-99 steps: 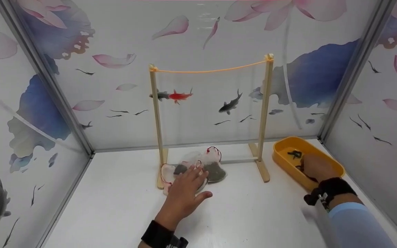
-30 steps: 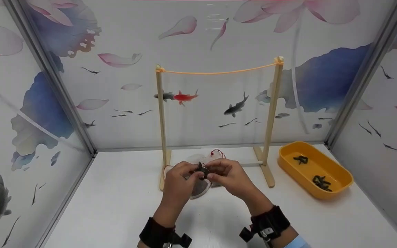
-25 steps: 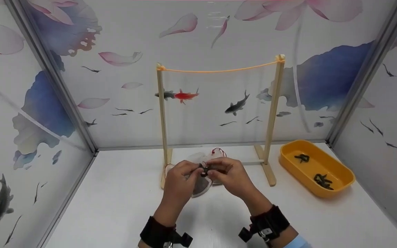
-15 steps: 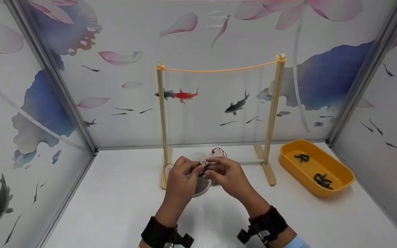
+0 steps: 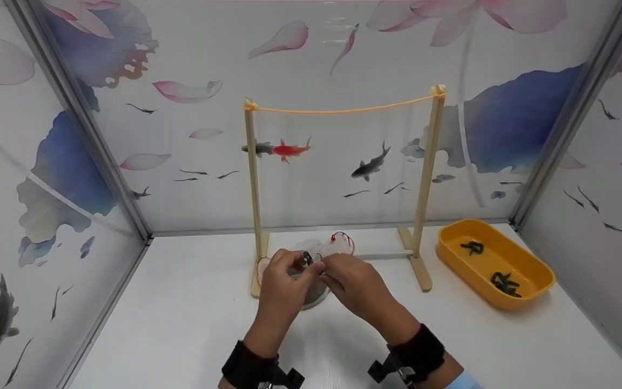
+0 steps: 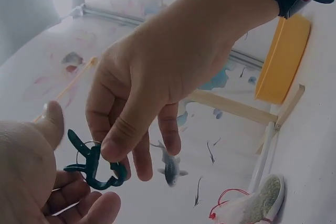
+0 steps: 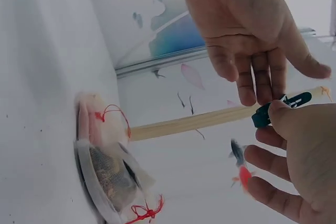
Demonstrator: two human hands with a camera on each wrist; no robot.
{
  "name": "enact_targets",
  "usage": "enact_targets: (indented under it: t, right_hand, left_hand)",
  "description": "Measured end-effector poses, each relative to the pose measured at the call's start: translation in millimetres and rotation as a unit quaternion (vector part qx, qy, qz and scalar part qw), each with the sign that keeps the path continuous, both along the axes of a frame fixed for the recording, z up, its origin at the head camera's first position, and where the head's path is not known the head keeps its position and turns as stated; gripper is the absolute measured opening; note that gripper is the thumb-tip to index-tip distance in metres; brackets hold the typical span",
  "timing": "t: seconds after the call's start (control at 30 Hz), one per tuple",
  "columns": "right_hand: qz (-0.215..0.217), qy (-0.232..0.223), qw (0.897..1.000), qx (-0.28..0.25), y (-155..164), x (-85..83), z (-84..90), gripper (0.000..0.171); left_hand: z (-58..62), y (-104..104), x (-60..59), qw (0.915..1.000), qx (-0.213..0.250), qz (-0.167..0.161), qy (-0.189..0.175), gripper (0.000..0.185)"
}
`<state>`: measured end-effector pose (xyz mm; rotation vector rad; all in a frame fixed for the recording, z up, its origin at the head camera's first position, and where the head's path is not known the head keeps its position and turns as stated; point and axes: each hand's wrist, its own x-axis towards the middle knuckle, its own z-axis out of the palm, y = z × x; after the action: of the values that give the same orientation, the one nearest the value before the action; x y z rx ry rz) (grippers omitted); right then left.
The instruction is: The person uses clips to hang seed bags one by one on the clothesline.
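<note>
A dark green spring plant clip (image 6: 92,166) is between my hands, above the white tabletop. My right hand (image 5: 359,286) pinches it between thumb and fingers; the right wrist view shows that thumb (image 7: 278,111) on the clip. My left hand (image 5: 281,283) faces it with thumb and fingers spread apart, its fingertips right by the clip in the right wrist view. Beneath and behind the hands lie small sheer drawstring pouches (image 7: 110,174) with grey-green filling and red cords, partly hidden by the hands in the head view.
Behind the pouches stands a wooden frame (image 5: 430,178), an orange cord (image 5: 338,112) strung between its two posts. On the right sits a yellow tray (image 5: 451,273) with several green clips in it. Printed panels (image 5: 208,183) wall in the table (image 5: 181,319).
My right hand has come from the yellow tray to the middle, bringing a clip. My left hand has lifted off the pouches. Since then the clip has turned, and my right fingers have shifted on it.
</note>
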<state>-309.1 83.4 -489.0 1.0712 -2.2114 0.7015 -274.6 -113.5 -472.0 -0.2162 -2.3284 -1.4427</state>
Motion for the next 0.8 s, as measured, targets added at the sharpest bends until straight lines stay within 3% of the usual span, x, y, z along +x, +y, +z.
enact_targets:
  t: [0.1,0.2,0.27,0.33,0.4,0.43,0.5,0.57,0.7,0.8]
  right_hand:
    - [-0.009,0.089,0.996,0.025,-2.6,-2.0,-3.3,0.019]
    - [-0.009,0.116,0.993,0.03,-2.0,-3.4,-4.1,0.019]
    - [-0.005,0.111,0.993,0.034,0.0,-4.4,-4.5,0.016]
    - [-0.003,0.06,0.998,0.036,3.1,-6.0,-4.9,0.014]
    - [-0.014,-0.045,0.999,0.026,6.5,-9.7,-7.2,0.015]
    - [-0.028,-0.107,0.994,0.015,8.0,-12.8,-9.6,0.017]
    - [-0.073,-0.225,0.972,-0.004,10.8,-21.2,-18.2,0.025]
    - [-0.124,-0.301,0.945,-0.011,12.7,-32.0,-31.3,0.034]
    - [-0.185,-0.354,0.917,-0.009,18.2,-51.1,-58.3,0.049]
    - [-0.197,-0.392,0.898,-0.041,22.8,-60.3,-71.6,0.055]
  left_hand:
    - [-1.1,-1.7,-1.3,1.0,-0.006,0.008,-0.001,0.046]
    - [-0.6,-3.4,-1.4,0.9998,-0.015,0.005,0.009,0.047]
    - [0.0,-4.1,-1.1,0.9996,-0.022,0.001,0.017,0.046]
    - [0.4,-4.8,-0.9,0.9994,-0.027,-0.001,0.024,0.045]
    - [0.7,-5.6,-1.6,0.9989,-0.033,0.001,0.034,0.044]
    - [0.7,-6.2,-2.1,0.9986,-0.034,0.004,0.04,0.043]
    - [-0.2,-7.4,-3.3,0.9981,-0.033,0.01,0.051,0.04]
    - [-1.3,-8.7,-4.3,0.9976,-0.029,0.015,0.06,0.036]
    - [-3.5,-11.2,-4.5,0.9968,-0.028,0.023,0.072,0.026]
    - [-4.5,-12.8,-3.9,0.9951,-0.042,0.028,0.086,0.021]
